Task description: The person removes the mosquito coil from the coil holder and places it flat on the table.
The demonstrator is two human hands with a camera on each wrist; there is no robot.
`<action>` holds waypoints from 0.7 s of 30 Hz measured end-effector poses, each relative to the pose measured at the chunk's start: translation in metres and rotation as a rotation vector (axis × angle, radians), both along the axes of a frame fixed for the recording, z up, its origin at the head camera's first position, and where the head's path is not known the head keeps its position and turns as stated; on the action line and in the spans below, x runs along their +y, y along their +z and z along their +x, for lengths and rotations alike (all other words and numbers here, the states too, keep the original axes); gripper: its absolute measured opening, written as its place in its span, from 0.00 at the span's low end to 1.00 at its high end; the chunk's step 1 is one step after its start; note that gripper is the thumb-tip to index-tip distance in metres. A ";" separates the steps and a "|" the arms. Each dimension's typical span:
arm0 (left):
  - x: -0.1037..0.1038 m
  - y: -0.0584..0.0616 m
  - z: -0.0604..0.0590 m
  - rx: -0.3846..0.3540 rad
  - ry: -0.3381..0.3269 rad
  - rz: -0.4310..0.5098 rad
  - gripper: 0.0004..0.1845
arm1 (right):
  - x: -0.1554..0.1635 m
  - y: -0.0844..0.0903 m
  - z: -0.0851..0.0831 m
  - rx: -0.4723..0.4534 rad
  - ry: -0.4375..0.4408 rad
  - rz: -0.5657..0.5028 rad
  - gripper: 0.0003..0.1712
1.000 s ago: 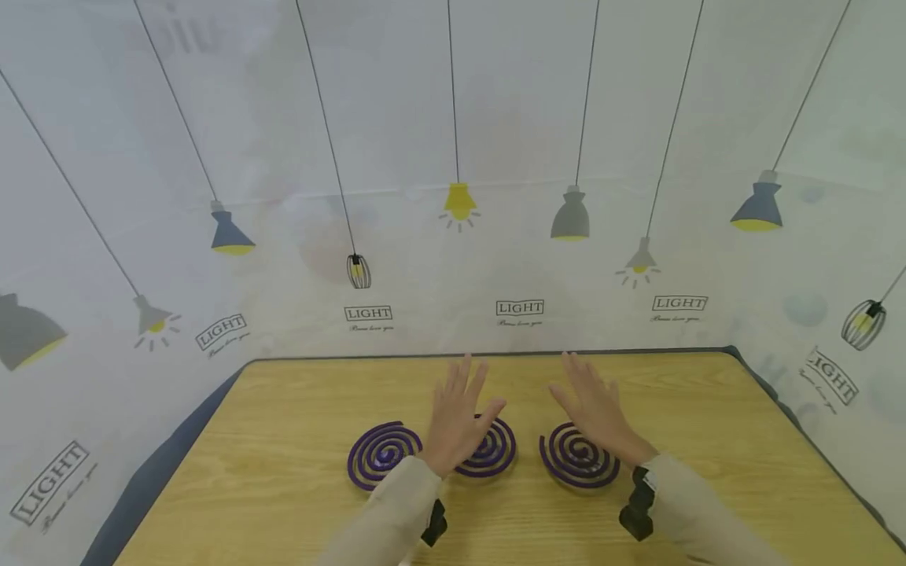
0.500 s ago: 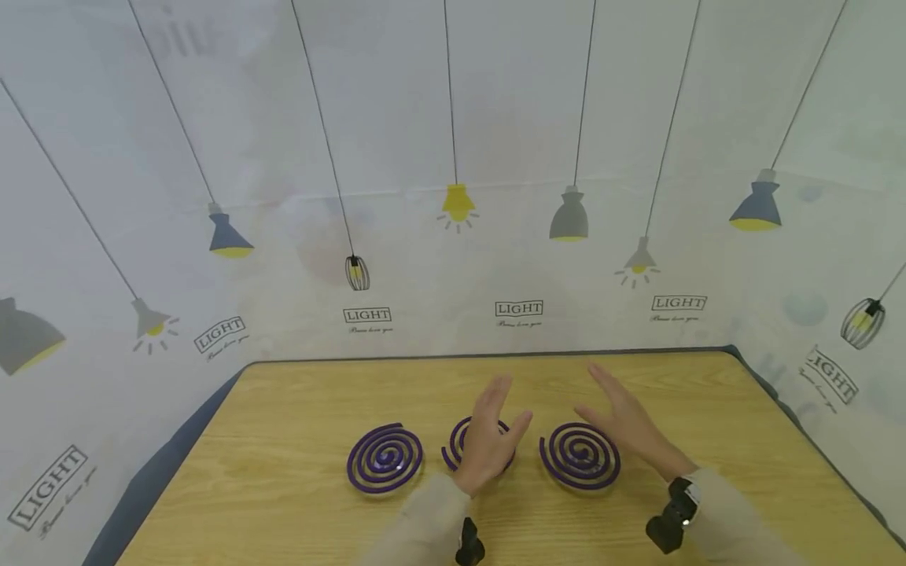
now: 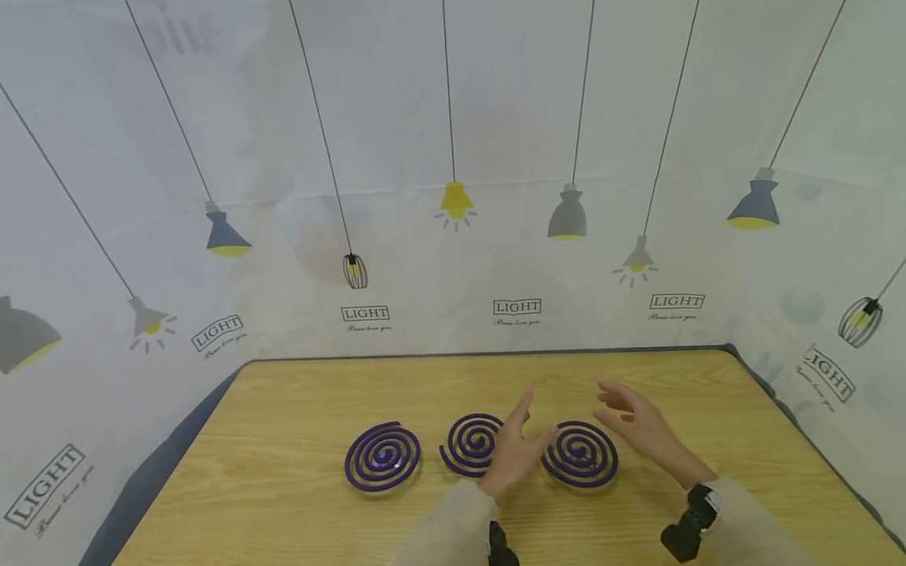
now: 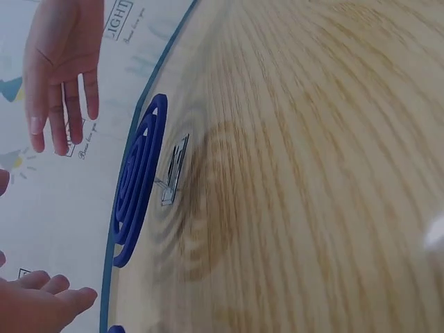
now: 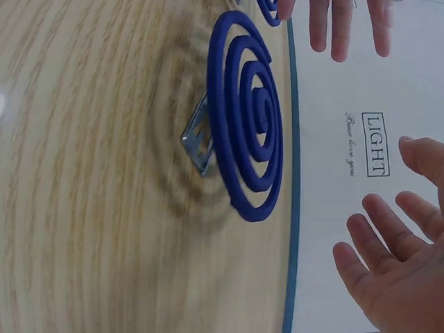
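Three purple coils sit in a row on the wooden desk (image 3: 297, 487). The left coil (image 3: 382, 456) lies well apart from both hands. The middle coil (image 3: 469, 444) is next, just left of the left hand (image 3: 515, 460), whose edge overlaps the coil's right side in the head view. That hand is raised on its edge between the middle and right coils, fingers straight and spread a little, thumb out toward the right coil (image 3: 582, 454); it holds nothing, and whether it touches either coil cannot be told. The right coil stands lifted off the desk on a small metal stand (image 5: 198, 139), seen in the right wrist view. Just right of it and a little behind, the right hand (image 3: 640, 428) hovers with fingers relaxed and loosely apart, holding nothing, fingertips pointing left over the coil's far edge.
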State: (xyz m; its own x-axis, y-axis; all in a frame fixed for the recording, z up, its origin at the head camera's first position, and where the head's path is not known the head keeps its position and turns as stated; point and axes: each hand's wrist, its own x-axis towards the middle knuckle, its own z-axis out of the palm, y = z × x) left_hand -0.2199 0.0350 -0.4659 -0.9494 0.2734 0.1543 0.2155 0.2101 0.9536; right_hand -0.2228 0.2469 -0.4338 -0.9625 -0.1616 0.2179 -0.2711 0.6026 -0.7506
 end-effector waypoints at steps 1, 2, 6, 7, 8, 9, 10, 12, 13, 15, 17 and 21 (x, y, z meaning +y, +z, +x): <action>0.001 -0.001 0.000 -0.027 -0.005 0.013 0.36 | 0.001 -0.002 -0.001 -0.008 -0.008 -0.008 0.29; 0.003 -0.002 0.000 -0.054 -0.010 0.026 0.36 | 0.002 -0.004 -0.001 -0.013 -0.016 -0.010 0.29; 0.008 -0.005 0.003 -0.137 -0.012 0.053 0.38 | 0.006 -0.012 -0.003 -0.066 -0.049 -0.044 0.28; 0.010 -0.006 0.003 -0.145 -0.010 0.056 0.38 | 0.007 -0.014 -0.004 -0.081 -0.057 -0.057 0.28; 0.012 -0.008 0.003 -0.157 -0.007 0.067 0.38 | 0.008 -0.017 -0.005 -0.095 -0.064 -0.062 0.28; 0.013 -0.009 0.004 -0.166 -0.006 0.076 0.38 | 0.008 -0.019 -0.005 -0.106 -0.070 -0.072 0.28; 0.015 -0.011 0.004 -0.176 0.000 0.081 0.38 | 0.009 -0.022 -0.005 -0.115 -0.071 -0.080 0.28; 0.017 -0.015 0.004 -0.187 0.009 0.105 0.38 | 0.009 -0.026 -0.006 -0.121 -0.069 -0.092 0.27; 0.019 -0.016 0.004 -0.192 0.015 0.115 0.38 | 0.009 -0.028 -0.006 -0.126 -0.069 -0.100 0.27; 0.020 -0.019 0.005 -0.206 0.026 0.125 0.38 | 0.009 -0.033 -0.005 -0.138 -0.064 -0.107 0.27; 0.021 -0.021 0.006 -0.216 0.034 0.126 0.38 | 0.008 -0.037 -0.004 -0.168 -0.062 -0.112 0.27; 0.023 -0.021 0.009 -0.217 0.055 0.104 0.37 | 0.009 -0.046 -0.005 -0.211 -0.075 -0.114 0.27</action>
State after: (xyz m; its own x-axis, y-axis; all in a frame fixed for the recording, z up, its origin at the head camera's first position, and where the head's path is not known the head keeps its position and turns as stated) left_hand -0.2109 0.0583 -0.4867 -0.9765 0.2134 -0.0305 -0.0062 0.1137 0.9935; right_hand -0.2275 0.2555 -0.4799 -0.9970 -0.0738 0.0236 -0.0589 0.5238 -0.8498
